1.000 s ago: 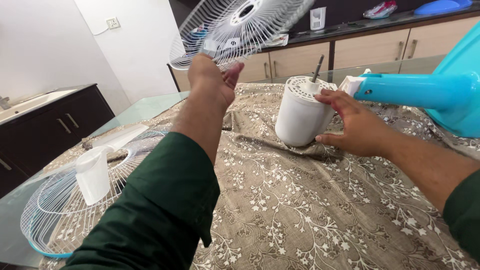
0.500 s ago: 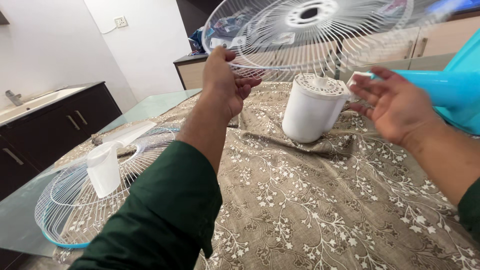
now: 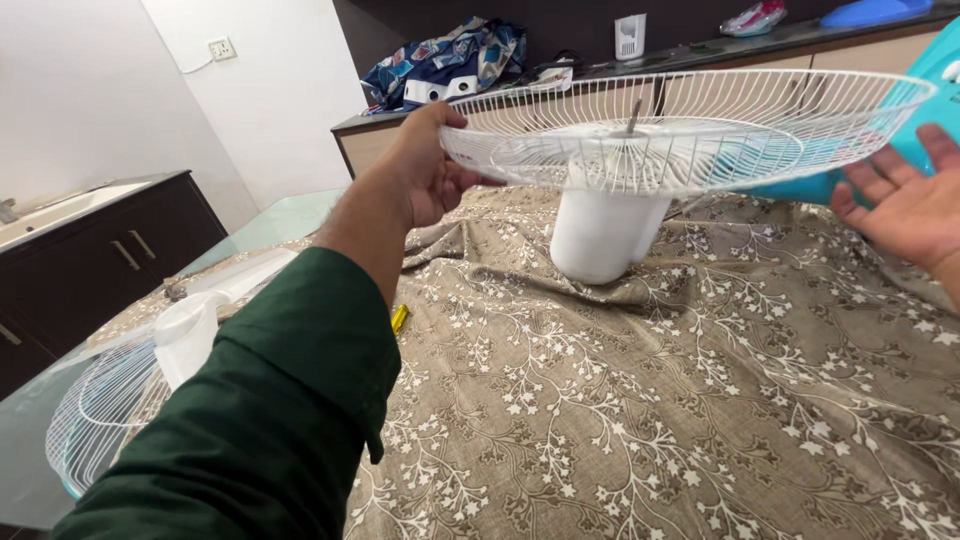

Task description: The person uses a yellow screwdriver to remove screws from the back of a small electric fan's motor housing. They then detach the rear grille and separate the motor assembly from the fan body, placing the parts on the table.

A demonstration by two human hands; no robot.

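Both hands are up at the white wire fan guard (image 3: 690,130), one on each side. Left hand (image 3: 425,165) has the left rim pinched, thumb on top and fingers curled underneath, so it's got a proper grip. Right hand (image 3: 905,205) is spread wide open, palm facing in, just beside the right rim; I can't tell if the fingertips actually touch the wire, and it isn't closed around anything. I've got the guard lying flat like a shallow bowl, right over the white motor housing (image 3: 600,235), with the metal shaft (image 3: 633,115) poking up through the hole in the middle. The housing stands upright on the brown floral cloth (image 3: 650,400) that covers the tabletop (image 3: 290,215), toward the far side. Just right of it, behind the guard, is the blue fan stand (image 3: 925,75). Over on the near left, the other wire guard (image 3: 95,415) with its blue rim lies flat with a white fan blade (image 3: 190,335) on top of it, well apart from my hands. There's a small yellow thing (image 3: 399,318) on the cloth near my left sleeve, too small to make out. Far back there's a counter with a patterned bundle of cloth (image 3: 450,60) on it.
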